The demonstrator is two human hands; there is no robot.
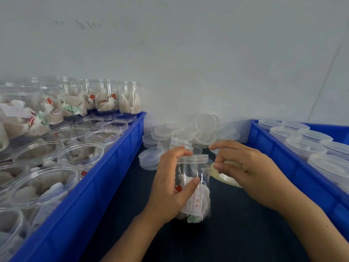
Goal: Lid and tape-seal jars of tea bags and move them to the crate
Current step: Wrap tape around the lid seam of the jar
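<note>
Jar: a clear jar (pixel 194 188) stands upright on the dark worktop (pixel 236 229) between the two crates, with tea bags (pixel 198 203) and a printed paper slip inside; its base is partly hidden by the left hand.
Lid: a clear lid (pixel 196 158) sits on the jar's mouth; whether it is fully tightened cannot be told.
Left hand: the left hand (pixel 170 190) grips the jar, fingers (pixel 181 151) curled over the lid edge and thumb pressed on the jar's front.
Right hand: the right hand (pixel 245 167) holds a roll of tape (pixel 224 176) just beside the jar, fingers clamped on it; most of the roll is hidden behind the hand.
Tape end: a strip reaches toward the jar below the lid; its contact point is hard to make out.
Loose lids: a pile of lids (pixel 188 133) lies behind the jar against the wall.
Left crate: a blue crate (pixel 98 186) holds open jars of tea bags (pixel 81 154), cut off at the frame edge.
Right crate: a blue crate (pixel 287 161) holds lidded jars (pixel 306 146), partly cut off on the right.
</note>
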